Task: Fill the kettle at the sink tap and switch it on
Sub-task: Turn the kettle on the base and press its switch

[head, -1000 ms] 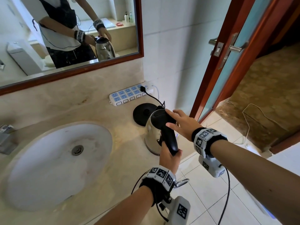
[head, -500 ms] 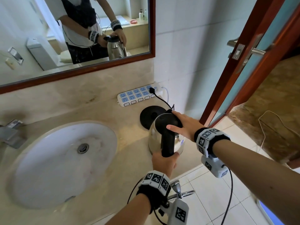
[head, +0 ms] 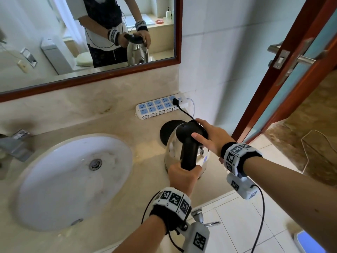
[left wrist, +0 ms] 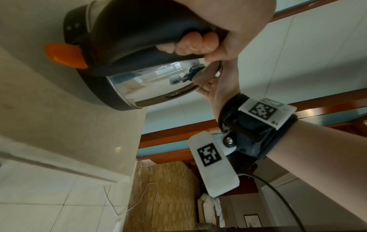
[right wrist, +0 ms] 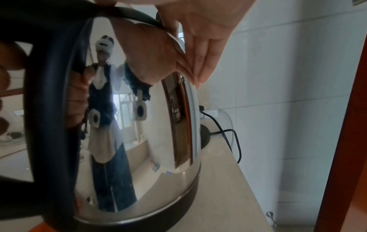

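The steel kettle (head: 172, 152) with its black lid and handle stands upright over the counter, just in front of its round black base (head: 166, 129). My left hand (head: 183, 175) grips the lower part of the handle, fingers (left wrist: 194, 42) curled round it. An orange switch (left wrist: 65, 56) sits at the foot of the handle. My right hand (head: 209, 137) lies over the lid, thumb across the top, and its straight fingers (right wrist: 200, 51) rest down the far side of the kettle (right wrist: 139, 125). The tap (head: 14, 145) is at the far left behind the white sink (head: 45, 189).
A white and blue power strip (head: 156, 108) lies against the back wall with the base's black cord (head: 184, 111) plugged in. A mirror (head: 54, 42) hangs above the counter. At the right a red-framed door (head: 273, 79) stands open, with tiled floor (head: 237, 225) below the counter edge.
The kettle has come from a tilt to upright in front of its base. My right hand has settled from spread fingers onto the lid. My left hand keeps its grip on the handle.
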